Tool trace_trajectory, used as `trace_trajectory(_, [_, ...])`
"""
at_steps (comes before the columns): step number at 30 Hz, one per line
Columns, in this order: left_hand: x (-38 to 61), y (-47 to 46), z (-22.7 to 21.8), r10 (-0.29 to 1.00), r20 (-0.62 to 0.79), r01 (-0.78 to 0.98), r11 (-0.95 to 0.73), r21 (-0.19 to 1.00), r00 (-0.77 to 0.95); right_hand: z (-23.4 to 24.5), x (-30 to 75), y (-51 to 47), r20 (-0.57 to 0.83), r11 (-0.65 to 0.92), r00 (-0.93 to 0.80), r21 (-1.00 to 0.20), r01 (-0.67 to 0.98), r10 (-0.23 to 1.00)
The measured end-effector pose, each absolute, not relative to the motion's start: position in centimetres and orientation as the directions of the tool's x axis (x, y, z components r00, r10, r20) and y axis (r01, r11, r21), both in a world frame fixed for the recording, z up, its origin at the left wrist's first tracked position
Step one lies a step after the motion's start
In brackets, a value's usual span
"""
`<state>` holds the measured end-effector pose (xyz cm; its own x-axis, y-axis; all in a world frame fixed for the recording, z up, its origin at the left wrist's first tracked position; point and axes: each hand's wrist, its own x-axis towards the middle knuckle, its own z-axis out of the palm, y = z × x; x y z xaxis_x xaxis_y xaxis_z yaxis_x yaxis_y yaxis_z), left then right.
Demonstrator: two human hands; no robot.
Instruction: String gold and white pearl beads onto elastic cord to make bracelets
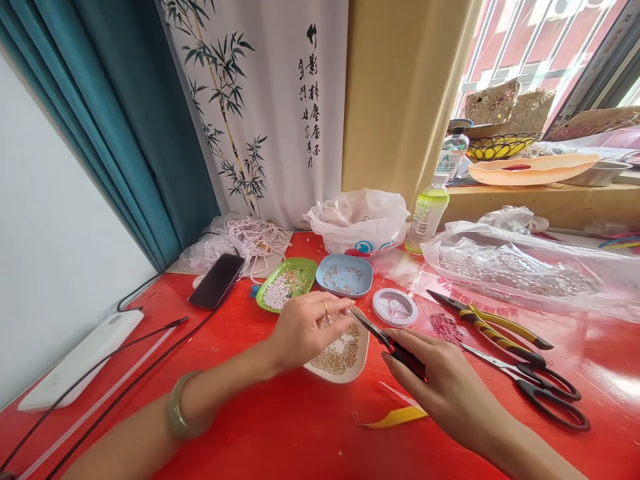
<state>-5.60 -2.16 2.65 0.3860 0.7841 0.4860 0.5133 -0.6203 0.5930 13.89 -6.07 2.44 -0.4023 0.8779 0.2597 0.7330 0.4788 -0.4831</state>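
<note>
My left hand [305, 328] hovers over a pale dish [361, 365] of small gold beads, with its fingertips pinched together on something too small to make out. My right hand [443, 383] grips red-handled pliers [387, 345], whose tips point at the left fingertips. A green dish [289, 283] of pearl beads and a blue dish [345, 274] of gold beads lie just beyond. A round spool of clear thread [395, 307] sits to the right of the blue dish.
Yellow-handled pliers [493, 326] and black scissors [543, 390] lie on the red table [280, 427] at the right. A phone [217, 281], pearl strands [257, 241], plastic bags [360, 220], a bottle [427, 213] and a power bank with cables [83, 357] surround the dishes.
</note>
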Motion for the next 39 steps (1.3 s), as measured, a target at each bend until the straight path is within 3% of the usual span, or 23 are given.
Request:
trace_trajectory(7, [-5.6,-2.0,2.4,0.820,0.437,0.359,-0.560,0.747,0.369,2.5,13.8,-6.2,0.244,0.485,-0.421,-0.501,0.716,0.874])
trace_trajectory(12, [-5.3,-2.4,2.5,0.807,0.485,0.291,-0.580,0.761,0.337,2.5,13.6,-6.4,0.256,0.490,-0.422,-0.540,0.684,0.870])
trace_trajectory(18, [-5.4,-2.4,2.4,0.707,0.615,0.338,-0.707,0.621,0.349,2.5,13.4,-6.7,0.230,0.476,-0.431,-0.598,0.645,0.873])
trace_trajectory(28, [-5.6,-2.2,1.5,0.481,0.783,0.521,-0.819,0.240,0.395,2.6,12.9,-6.8,0.167,0.385,-0.394,-0.720,0.577,0.904])
trace_trajectory(34, [-6.2,-2.2,2.2,0.497,0.705,0.559,-0.811,0.171,0.506,2.6,12.8,-7.0,0.160,0.405,-0.419,-0.686,0.604,0.894])
trace_trajectory(39, [-6.2,-2.3,2.9,0.547,0.613,0.535,-0.813,0.229,0.570,2.4,13.1,-7.2,0.196,0.459,-0.436,-0.600,0.655,0.878])
